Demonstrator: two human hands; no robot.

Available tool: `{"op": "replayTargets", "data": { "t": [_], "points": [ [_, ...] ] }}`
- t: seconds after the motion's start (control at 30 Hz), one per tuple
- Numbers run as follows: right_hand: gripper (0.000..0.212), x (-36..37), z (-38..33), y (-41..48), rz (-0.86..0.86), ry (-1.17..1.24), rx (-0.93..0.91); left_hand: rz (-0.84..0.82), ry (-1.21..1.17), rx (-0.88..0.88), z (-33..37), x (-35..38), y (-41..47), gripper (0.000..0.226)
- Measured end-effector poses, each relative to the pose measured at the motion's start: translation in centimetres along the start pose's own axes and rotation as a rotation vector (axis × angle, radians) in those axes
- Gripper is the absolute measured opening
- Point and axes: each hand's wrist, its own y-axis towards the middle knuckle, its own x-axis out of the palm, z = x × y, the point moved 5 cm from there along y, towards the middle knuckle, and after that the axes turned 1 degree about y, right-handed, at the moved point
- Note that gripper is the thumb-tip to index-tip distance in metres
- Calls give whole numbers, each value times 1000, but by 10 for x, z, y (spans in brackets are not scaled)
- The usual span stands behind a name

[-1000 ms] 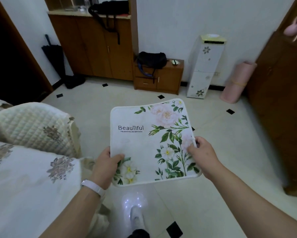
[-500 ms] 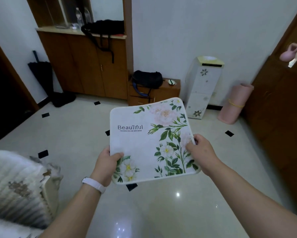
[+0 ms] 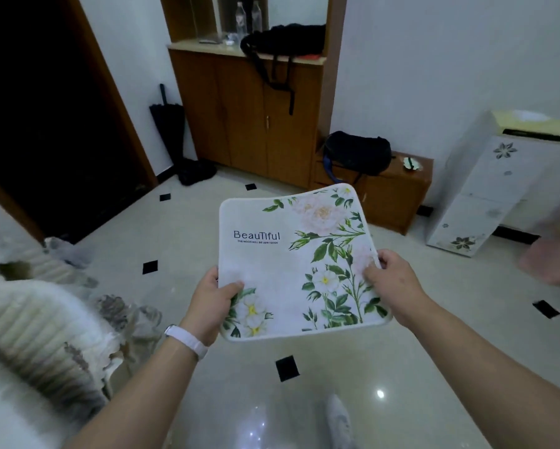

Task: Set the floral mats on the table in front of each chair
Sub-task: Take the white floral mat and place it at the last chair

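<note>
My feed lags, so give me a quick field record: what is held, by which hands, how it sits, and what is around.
held item: floral mat, printed "Beautiful", roughly flat, print facing up
left hand: grips the mat's near left edge, thumb on top; white wristband on that wrist
right hand: grips the mat's right edge
below mat: tiled floor, mat in the air
table or chairs: none in view
ahead: wooden cabinet; black bag on a low cabinet
left: quilted cover, blurred
mat placed: not yet
</note>
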Motion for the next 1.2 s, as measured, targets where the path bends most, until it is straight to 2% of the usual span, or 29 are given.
{"op": "replayTargets", "data": {
  "t": [0.27,0.5,0.8,0.97,1.2],
  "points": [
    [14,87,-60,129,-278,11,-110,317,-42,50,58,-27,53,30],
    [13,176,-116,184,-544,-41,-196,544,-87,102,69,-70,55,29],
    [15,366,-161,139,-915,-120,-258,891,-207,94,56,-192,9,28],
    [18,477,-176,110,-1028,-150,-266,996,-317,148,35,-278,1,28],
    [13,619,-222,53,-1189,-239,-358,1212,-414,119,15,-396,-8,21]
  ]
}}
